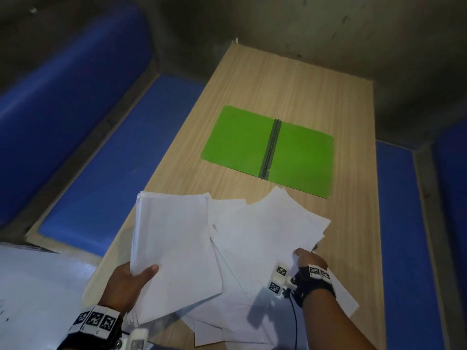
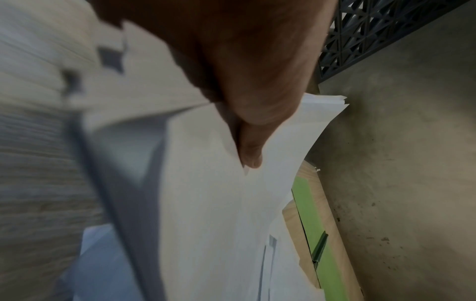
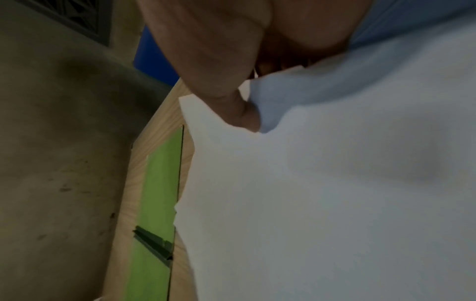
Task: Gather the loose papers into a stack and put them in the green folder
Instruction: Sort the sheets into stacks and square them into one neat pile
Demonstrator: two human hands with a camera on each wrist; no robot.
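Note:
The green folder (image 1: 270,150) lies open and flat on the wooden table (image 1: 265,79), its dark spine down the middle; a green strip of the folder (image 2: 310,230) (image 3: 157,193) shows in both wrist views. My left hand (image 1: 137,276) grips a lifted stack of white papers (image 1: 174,248) by its near edge, thumb (image 2: 251,150) on top. My right hand (image 1: 307,258) pinches a fanned bunch of loose sheets (image 1: 265,231) at their right side, the thumb (image 3: 244,114) pressing into the sheets (image 3: 322,193). More sheets (image 1: 227,332) lie underneath by the near table edge.
Blue padded benches (image 1: 108,157) run along the left and right (image 1: 401,223) of the narrow table. A grey concrete wall (image 1: 328,34) stands past the far end. Bare wood shows beyond the folder and along the table's right edge.

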